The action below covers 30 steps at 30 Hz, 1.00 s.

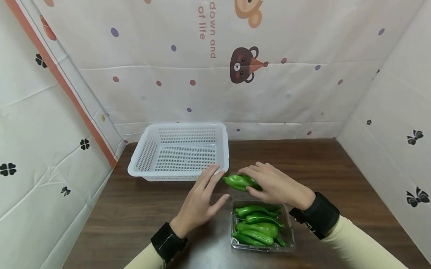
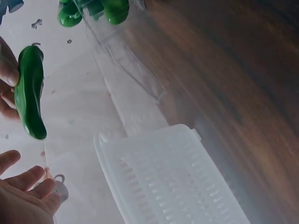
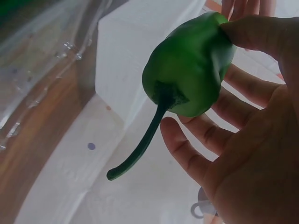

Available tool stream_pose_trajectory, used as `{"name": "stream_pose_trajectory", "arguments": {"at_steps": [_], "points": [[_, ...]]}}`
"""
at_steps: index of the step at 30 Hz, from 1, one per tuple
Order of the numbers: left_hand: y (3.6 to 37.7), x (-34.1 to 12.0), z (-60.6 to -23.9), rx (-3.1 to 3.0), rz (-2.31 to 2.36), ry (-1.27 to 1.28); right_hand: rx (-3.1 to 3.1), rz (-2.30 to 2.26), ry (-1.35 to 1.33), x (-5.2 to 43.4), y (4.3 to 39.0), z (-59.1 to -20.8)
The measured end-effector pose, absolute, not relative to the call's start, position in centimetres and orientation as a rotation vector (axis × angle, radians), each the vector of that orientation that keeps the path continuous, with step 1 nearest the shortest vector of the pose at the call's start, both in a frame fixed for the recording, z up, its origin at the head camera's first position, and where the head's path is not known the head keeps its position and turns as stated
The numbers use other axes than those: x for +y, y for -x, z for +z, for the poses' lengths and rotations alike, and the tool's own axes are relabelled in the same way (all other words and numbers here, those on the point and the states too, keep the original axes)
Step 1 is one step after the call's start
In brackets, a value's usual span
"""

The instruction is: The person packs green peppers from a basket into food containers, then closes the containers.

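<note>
A green pepper point(image 1: 239, 182) is held up in my right hand point(image 1: 276, 185), above the far edge of a clear plastic box point(image 1: 289, 238). In the right wrist view, the thumb and fingers pinch the pepper point(image 3: 187, 65) around its body, and its long curved stem points away from the palm. My left hand point(image 1: 198, 206) hovers to the left of it, fingers extended, holding nothing; its fingertips are close to the pepper's tip. Several green peppers point(image 1: 258, 229) lie side by side in the box. The left wrist view shows the left hand point(image 2: 28, 198) apart from the pepper point(image 2: 30, 93).
A white perforated basket point(image 1: 178, 175) stands at the back left of the brown wooden table point(image 1: 123, 227), just beyond my left fingertips. Printed cloth walls point(image 1: 283, 97) enclose the table at the back and on both sides.
</note>
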<state>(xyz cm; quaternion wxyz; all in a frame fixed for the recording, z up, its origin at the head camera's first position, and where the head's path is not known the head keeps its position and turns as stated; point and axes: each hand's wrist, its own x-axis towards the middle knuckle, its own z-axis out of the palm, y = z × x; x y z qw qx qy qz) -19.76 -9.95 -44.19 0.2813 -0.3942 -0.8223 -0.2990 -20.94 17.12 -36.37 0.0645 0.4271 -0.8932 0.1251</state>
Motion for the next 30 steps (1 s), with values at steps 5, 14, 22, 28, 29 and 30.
{"name": "stream_pose_trajectory", "arguments": {"at_steps": [5, 14, 22, 28, 29, 30], "points": [[19.4, -9.6, -44.4, -2.202, -0.806, 1.077, -2.745, 0.410, -1.284, 17.9, 19.4, -37.0], [18.9, -8.8, -44.5, -2.170, -0.805, 1.107, -2.799, 0.486, -1.256, 18.8, 17.3, -37.9], [18.7, -8.5, -44.5, -2.177, -0.807, 1.112, -2.835, 0.524, -1.264, 19.3, 15.8, -38.6], [18.5, -8.1, -44.6, -2.177, -0.809, 1.131, -2.805, 0.484, -1.285, 19.7, 14.9, -39.2], [18.4, -8.0, -44.7, -2.178, -0.808, 1.136, -2.803, 0.474, -1.288, 19.7, 14.8, -39.3], [18.3, -7.9, -44.9, -2.184, -0.806, 1.142, -2.798, 0.466, -1.288, 19.7, 14.8, -39.5]]}}
